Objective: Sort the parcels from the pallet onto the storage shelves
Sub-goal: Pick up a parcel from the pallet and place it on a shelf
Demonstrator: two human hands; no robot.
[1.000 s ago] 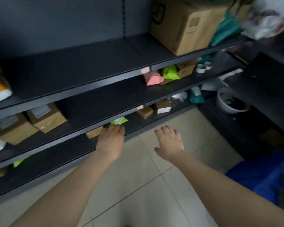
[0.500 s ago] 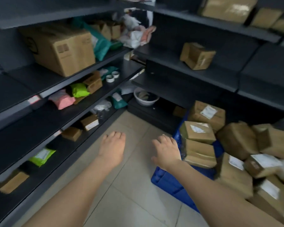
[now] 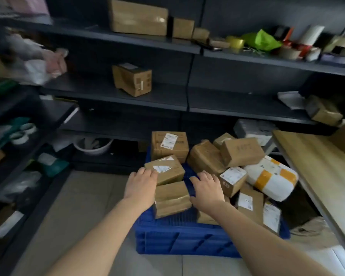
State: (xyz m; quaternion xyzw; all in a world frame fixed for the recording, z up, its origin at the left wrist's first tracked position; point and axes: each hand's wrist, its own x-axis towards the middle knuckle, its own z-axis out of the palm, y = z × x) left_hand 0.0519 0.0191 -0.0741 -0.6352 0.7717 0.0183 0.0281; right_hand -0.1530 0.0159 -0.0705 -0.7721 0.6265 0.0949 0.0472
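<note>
Loosely spread, the left hand (image 3: 141,188) and right hand (image 3: 206,191) hover over taped brown parcels (image 3: 171,200) on the blue pallet (image 3: 187,242); white labels (image 3: 168,141) blurred, unreadable

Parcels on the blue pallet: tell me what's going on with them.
A person is sorting them onto the dark shelves. The left hand and right hand are spread open on either side of two brown boxes at the front of the blue pallet. Neither grips anything yet; other parcels lie piled behind.

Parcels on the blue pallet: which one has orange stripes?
The white plastic-wrapped parcel at the pile's right: orange tape bands cross it, while brown cardboard boxes beside it have none.
</note>
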